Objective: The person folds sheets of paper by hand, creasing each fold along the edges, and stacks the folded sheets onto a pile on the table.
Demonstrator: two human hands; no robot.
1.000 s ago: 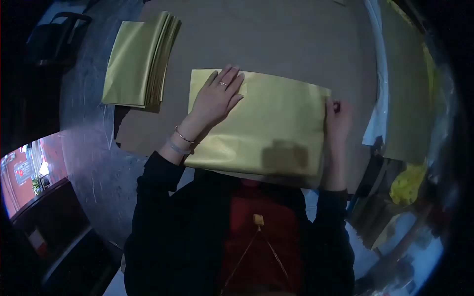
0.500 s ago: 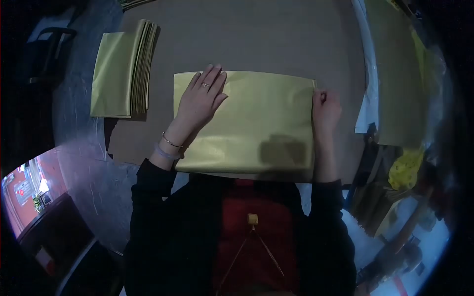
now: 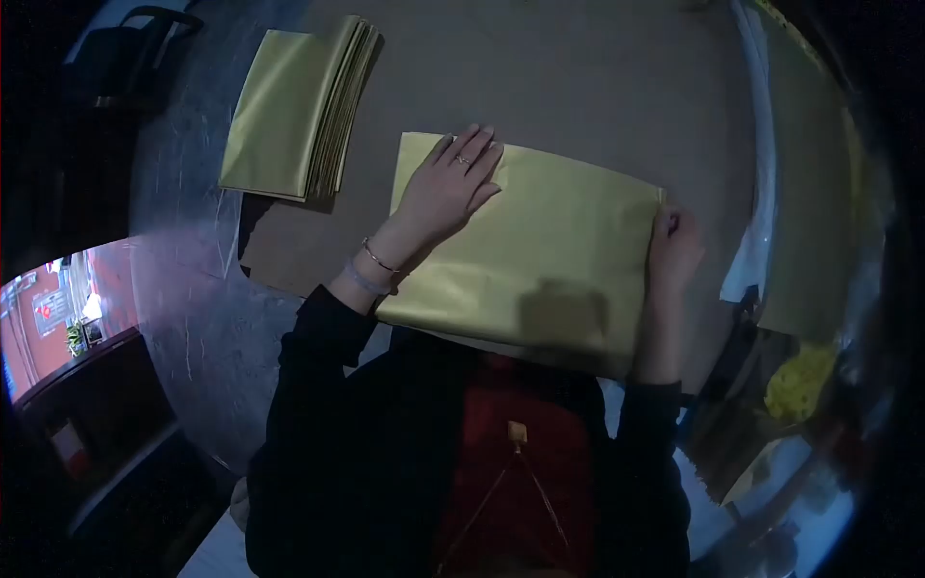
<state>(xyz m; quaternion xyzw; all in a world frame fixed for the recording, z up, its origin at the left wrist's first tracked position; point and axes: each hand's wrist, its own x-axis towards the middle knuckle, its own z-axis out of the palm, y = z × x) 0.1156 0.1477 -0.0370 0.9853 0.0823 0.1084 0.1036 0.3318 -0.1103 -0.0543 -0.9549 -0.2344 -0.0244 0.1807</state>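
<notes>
A gold-coloured paper sheet or folded piece (image 3: 559, 231) lies on the brown board (image 3: 578, 77) in front of me. My left hand (image 3: 451, 191), with a ring on one finger, rests flat on its upper left part, fingers stretched out. At the sheet's right edge, my right hand (image 3: 676, 250) has its thumb and forefinger pinched together by the upper right corner. Up to the left stands a stack of folded gold papers (image 3: 294, 111), apart from both hands.
A white strip (image 3: 752, 255) runs along the board's right side. Farther right lie a yellow netted thing (image 3: 800, 383) and brown sheets. A dark chair-like object (image 3: 120, 58) is at the upper left, and a dark screen-like object (image 3: 96, 414) at the lower left.
The whole view has shifted with my head, first one way and then back. Both hands keep about the same places on the gold sheet.
</notes>
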